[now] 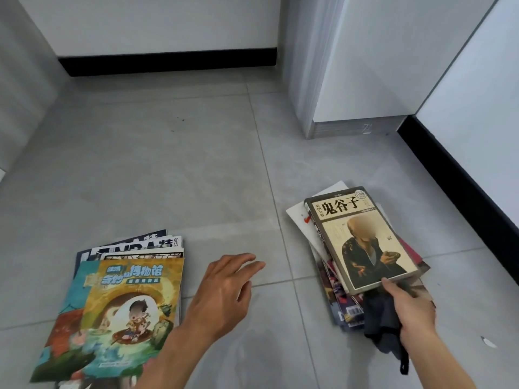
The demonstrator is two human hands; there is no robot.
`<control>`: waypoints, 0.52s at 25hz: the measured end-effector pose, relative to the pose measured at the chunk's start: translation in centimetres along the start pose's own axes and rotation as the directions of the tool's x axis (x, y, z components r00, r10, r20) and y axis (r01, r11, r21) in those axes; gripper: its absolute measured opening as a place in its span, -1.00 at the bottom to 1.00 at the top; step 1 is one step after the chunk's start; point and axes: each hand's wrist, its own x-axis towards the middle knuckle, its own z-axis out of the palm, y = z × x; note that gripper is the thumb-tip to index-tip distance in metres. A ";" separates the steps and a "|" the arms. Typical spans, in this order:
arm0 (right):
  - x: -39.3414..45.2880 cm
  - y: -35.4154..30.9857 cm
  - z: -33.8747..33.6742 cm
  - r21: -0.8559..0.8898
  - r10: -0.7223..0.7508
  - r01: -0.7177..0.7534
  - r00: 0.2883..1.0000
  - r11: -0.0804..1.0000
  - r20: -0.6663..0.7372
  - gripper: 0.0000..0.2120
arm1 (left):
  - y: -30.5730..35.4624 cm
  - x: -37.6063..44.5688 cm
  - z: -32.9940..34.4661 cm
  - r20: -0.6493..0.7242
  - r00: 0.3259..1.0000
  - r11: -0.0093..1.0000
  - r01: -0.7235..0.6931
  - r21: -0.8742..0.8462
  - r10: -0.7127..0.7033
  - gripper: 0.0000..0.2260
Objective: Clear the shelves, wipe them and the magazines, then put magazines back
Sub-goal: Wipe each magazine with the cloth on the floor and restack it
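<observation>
Two piles lie on the grey tiled floor. The left pile of magazines [126, 290] has a colourful cartoon cover on top. The right pile [341, 299] is messier, and above it a beige book with black Chinese title [362, 240] is tilted up at its near end. My right hand [412, 313] grips that book's near edge with the thumb on top and also holds a dark cloth [382, 321], which hangs below the hand. My left hand [224, 293] hovers between the piles, fingers straight and spread, holding nothing.
A white cabinet with a metal base [354, 127] stands behind the right pile. White walls with black skirting [168, 63] run along the back and the right side [463, 186]. A small white scrap [488, 342] lies on the floor at the right.
</observation>
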 end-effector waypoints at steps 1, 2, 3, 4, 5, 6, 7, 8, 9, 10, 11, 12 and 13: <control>-1.0 0.1 0.1 -0.091 -0.044 0.037 0.996 0.995 -0.081 -0.65 | -0.3 0.0 0.1 -0.008 1.000 1.000 0.023 0.014 -0.023 -0.60; -2.2 0.1 0.4 -0.101 -0.084 0.074 0.992 0.992 -0.090 -0.65 | -0.7 0.0 0.0 -0.021 0.996 0.997 0.082 0.017 -0.081 -0.62; -3.7 -0.1 0.8 -0.073 -0.095 0.093 0.995 0.993 -0.026 -0.65 | -1.3 -0.2 -0.1 -0.034 0.984 0.984 0.176 -0.013 -0.177 -0.64; -5.0 -0.1 1.4 -0.016 -0.093 0.095 0.993 0.995 0.071 -0.68 | -2.2 -0.6 0.0 -0.044 0.951 0.950 0.303 -0.075 -0.307 -0.65; -6.5 0.1 2.3 -0.010 -0.076 0.079 0.977 0.997 0.200 -0.73 | -3.5 -1.2 -0.4 -0.036 0.882 0.873 0.460 -0.159 -0.471 -0.65; -8.0 0.2 3.3 -0.018 -0.057 0.066 0.945 0.998 0.323 -0.80 | -4.8 -1.9 -1.1 -0.034 0.775 0.756 0.605 -0.249 -0.631 -0.65; -9.6 0.3 4.3 -0.043 -0.017 0.039 0.905 0.998 0.425 -0.86 | -6.3 -2.9 -2.1 -0.040 0.639 0.620 0.728 -0.292 -0.768 -0.63; -10.8 0.4 5.4 -0.044 0.027 -0.005 0.857 0.999 0.515 -0.89 | -7.9 -4.1 -3.3 -0.059 0.502 0.500 0.828 -0.253 -0.863 -0.60; -11.9 0.6 6.5 -0.038 0.088 -0.082 0.809 0.996 0.581 -0.89 | -9.4 -5.4 -4.6 -0.097 0.384 0.394 0.911 -0.123 -0.918 -0.57; -12.7 0.9 7.4 -0.019 0.150 -0.180 0.752 0.983 0.642 -0.86 | -10.9 -6.8 -5.8 -0.123 0.288 0.288 0.958 0.019 -0.950 -0.51; -13.5 1.2 8.1 0.004 0.210 -0.289 0.704 0.957 0.679 -0.82 | -12.3 -8.2 -6.8 -0.120 0.190 0.180 0.980 0.090 -0.975 -0.41; -14.3 1.3 8.5 0.030 0.251 -0.385 0.657 0.923 0.710 -0.80 | -13.3 -9.5 -7.7 -0.096 0.093 0.084 0.992 0.093 -0.991 -0.29; -14.8 1.5 8.8 0.043 0.294 -0.461 0.632 0.886 0.717 -0.79 | -14.0 -10.6 -8.4 -0.065 0.008 0.004 0.998 0.056 -0.998 -0.19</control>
